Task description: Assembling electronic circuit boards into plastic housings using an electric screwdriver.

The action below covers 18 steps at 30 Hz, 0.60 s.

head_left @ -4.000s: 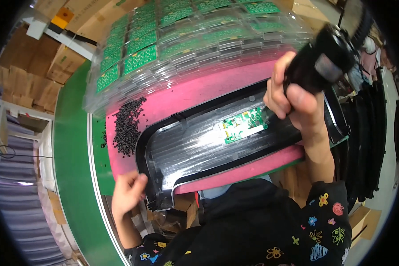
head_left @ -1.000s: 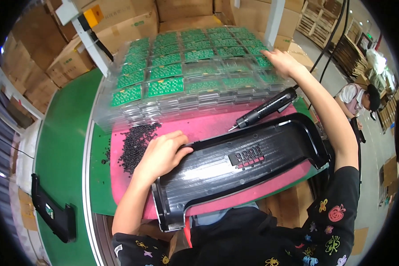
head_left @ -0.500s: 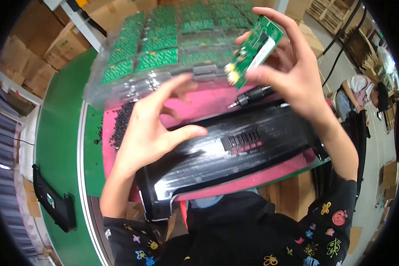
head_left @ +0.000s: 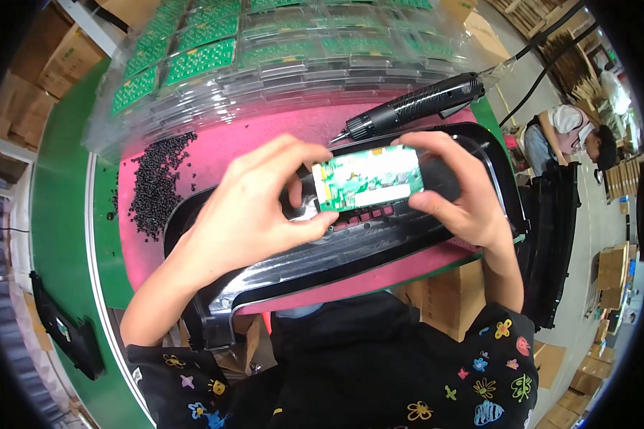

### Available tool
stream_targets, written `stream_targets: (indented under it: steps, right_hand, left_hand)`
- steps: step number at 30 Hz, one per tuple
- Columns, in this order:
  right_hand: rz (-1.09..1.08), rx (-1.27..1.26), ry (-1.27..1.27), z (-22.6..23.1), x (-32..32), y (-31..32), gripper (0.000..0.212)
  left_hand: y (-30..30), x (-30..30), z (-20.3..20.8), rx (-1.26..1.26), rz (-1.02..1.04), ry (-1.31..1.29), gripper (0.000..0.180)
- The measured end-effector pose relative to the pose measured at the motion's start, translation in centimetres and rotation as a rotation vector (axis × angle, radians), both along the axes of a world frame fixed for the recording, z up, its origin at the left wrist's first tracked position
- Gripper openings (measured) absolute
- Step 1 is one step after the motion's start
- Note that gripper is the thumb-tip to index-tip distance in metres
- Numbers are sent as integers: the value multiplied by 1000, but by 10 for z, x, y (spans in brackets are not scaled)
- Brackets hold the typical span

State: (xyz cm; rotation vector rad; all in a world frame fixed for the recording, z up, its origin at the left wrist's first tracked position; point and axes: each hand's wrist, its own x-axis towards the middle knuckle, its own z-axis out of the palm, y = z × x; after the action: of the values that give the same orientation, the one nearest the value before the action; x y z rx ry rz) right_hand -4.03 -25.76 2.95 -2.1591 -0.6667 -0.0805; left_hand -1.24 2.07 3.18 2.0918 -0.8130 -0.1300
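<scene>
While holding a flat, oblong circuit board (head_left: 368, 179) up by its short ends, pinched it in both bare hands: in the left hand (head_left: 261, 193) at one end, with thumb below and fingers above, and in the right hand (head_left: 465, 189) at the other, likewise. Caught a hard glare on the green face, almost white across the middle, with a pale strip near the lower edge. Had it over a long, glossy black plastic shell (head_left: 286, 268), partly covering a row of slots (head_left: 365, 218). Edges next: met a raised, rounded rim at the shell's right end, and just past the far side a ribbed black screwdriver (head_left: 415, 106), lying with its tip to the left. Found a strip of pink mat (head_left: 229, 145) between the left hand and a loose, grainy heap of small black bits (head_left: 154, 189). Over to containers: faced clear plastic trays (head_left: 286, 79) in a tall, shiny stack, with green boards (head_left: 200, 61) in the pockets on top.
</scene>
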Motion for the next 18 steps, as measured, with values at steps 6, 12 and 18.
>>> stream_targets:
  steps: [6,12,18]
  right_hand:
    - [166,-91,66,-26,6,-13,56]
    - [96,-145,85,-28,3,-9,55]
    - [65,-174,55,-31,2,-6,57]
  left_hand:
    - [-6,-7,-12,231,-132,56,48]
    - [-10,-5,-12,304,-101,100,47]
    - [-10,-5,-15,363,-63,94,48]
